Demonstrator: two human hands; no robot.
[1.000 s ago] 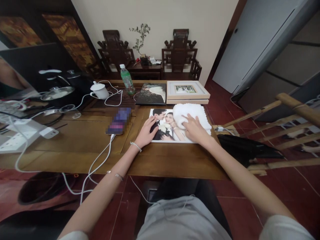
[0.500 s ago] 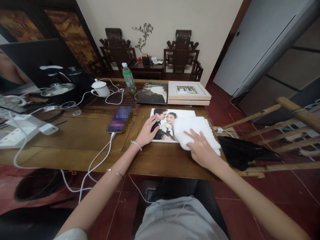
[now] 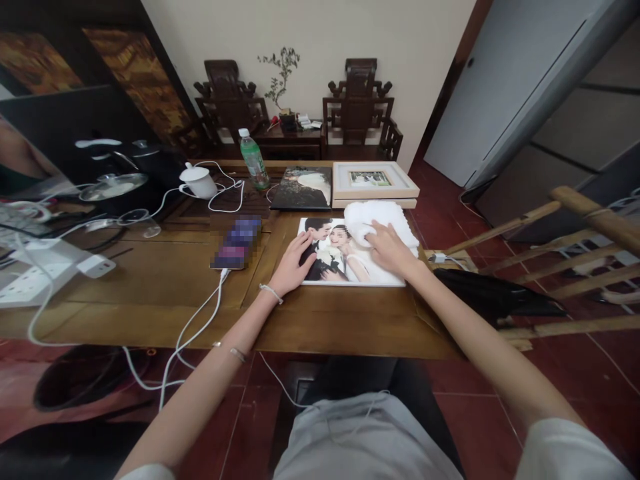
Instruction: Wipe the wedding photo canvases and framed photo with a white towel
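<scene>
A photo panel [image 3: 327, 257] showing a couple lies flat on the wooden table [image 3: 340, 320] in front of me. My left hand [image 3: 296, 265] rests on its left edge with the fingers stretched out. On the panel's right part lies a folded white towel [image 3: 370, 217], covering the upper right corner. My right hand [image 3: 393, 250] presses on this towel, its fingers curled into the cloth. Behind the panel stand a dark photo panel [image 3: 304, 187] and a stack of light wooden picture frames [image 3: 375, 179].
Left of the panel lies a phone [image 3: 237, 243] with a white charging cable. Farther left are a white lidded cup [image 3: 197, 181], a plastic cup [image 3: 140, 223], a power strip [image 3: 43, 273] and a pot [image 3: 113, 190]. A green bottle [image 3: 254, 160] stands at the back. Bamboo rails [image 3: 595, 217] are at the right.
My right hand has moved the towel away from me, from the panel's lower right part up to its far right corner. The left hand stays on the left edge.
</scene>
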